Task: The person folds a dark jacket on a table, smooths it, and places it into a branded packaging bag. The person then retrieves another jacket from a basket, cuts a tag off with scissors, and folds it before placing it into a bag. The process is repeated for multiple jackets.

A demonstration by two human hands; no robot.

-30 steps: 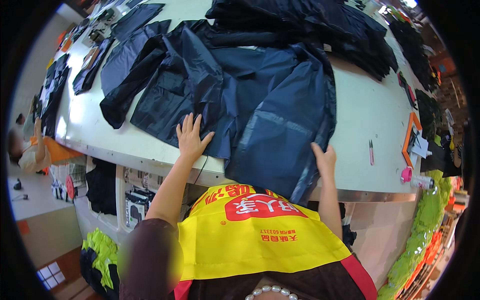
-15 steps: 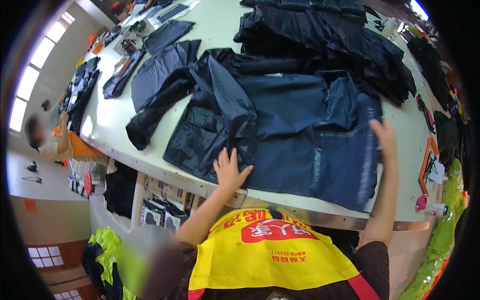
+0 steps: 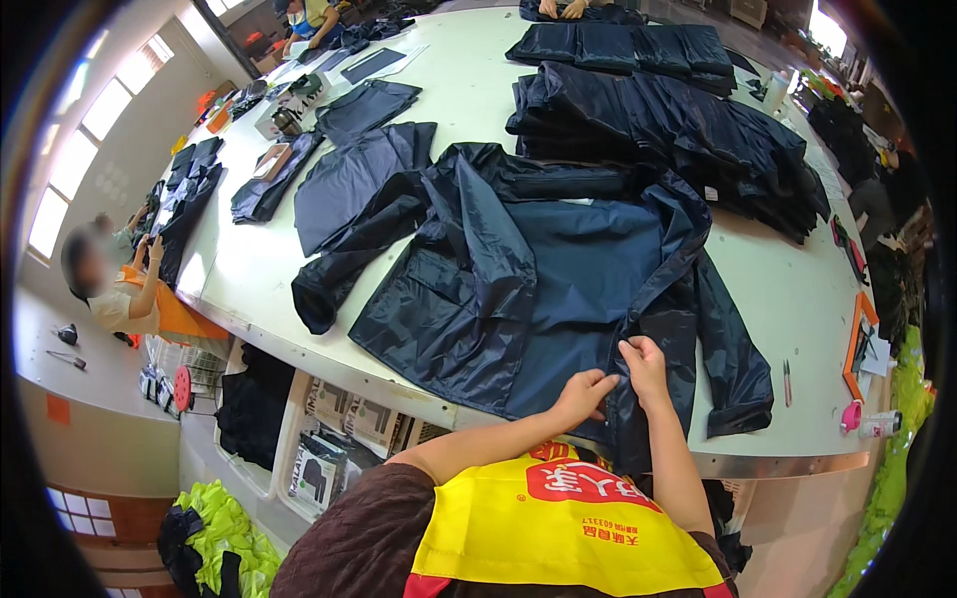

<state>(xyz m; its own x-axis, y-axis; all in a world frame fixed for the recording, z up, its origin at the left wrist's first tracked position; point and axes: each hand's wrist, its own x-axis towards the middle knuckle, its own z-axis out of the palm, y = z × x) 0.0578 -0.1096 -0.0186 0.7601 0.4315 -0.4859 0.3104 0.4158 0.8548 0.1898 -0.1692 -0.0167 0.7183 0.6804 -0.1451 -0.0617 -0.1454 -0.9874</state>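
Observation:
A dark navy jacket [image 3: 568, 264] lies spread on the pale table in front of me, its front open and the inner lining showing. One sleeve stretches to the left, the other to the right. My right hand [image 3: 646, 371] pinches the edge of the right front panel near its lower end. Close beside it, my left hand [image 3: 583, 399] has its fingers curled at the same edge, partly hiding the cloth there. The lower corner of that panel hangs over the table's near edge.
Piled navy garments [image 3: 668, 130] stand behind the jacket, with a folded row [image 3: 623, 48] beyond. Dark cloth pieces [image 3: 364, 174] lie left. An orange frame [image 3: 857, 344], a small pen-like tool [image 3: 787, 384] and a pink-ended roll [image 3: 872, 424] lie right. Co-workers [image 3: 140, 284] work around the table.
The right front panel was spread flat to the right; now it is folded inward with its sleeve out on the table. Both my hands have come together at its edge.

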